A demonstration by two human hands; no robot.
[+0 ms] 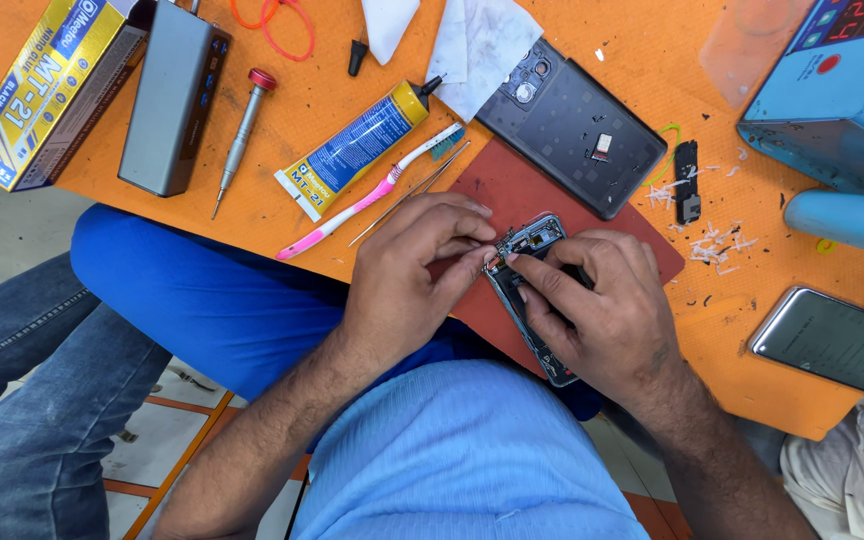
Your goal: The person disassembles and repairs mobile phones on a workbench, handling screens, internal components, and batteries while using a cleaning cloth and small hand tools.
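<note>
An opened phone body (532, 240) with exposed parts lies on a dark red mat (512, 185) at the near edge of the orange table (302, 100). My left hand (407, 270) grips its upper left edge, fingertips pinched at the frame near the camera end. My right hand (602, 310) covers the phone's middle and lower part, with the index finger and thumb pressing on its inside. The detached dark grey back cover (572, 125) lies just beyond the mat.
On the table lie a yellow-and-blue glue tube (352, 150), a pink toothbrush (367, 195), tweezers (412, 190), a screwdriver (240, 135), a grey box (172, 95), a yellow carton (47, 85), white tissue (477, 45), a blue machine (837, 90) and another phone (837, 340).
</note>
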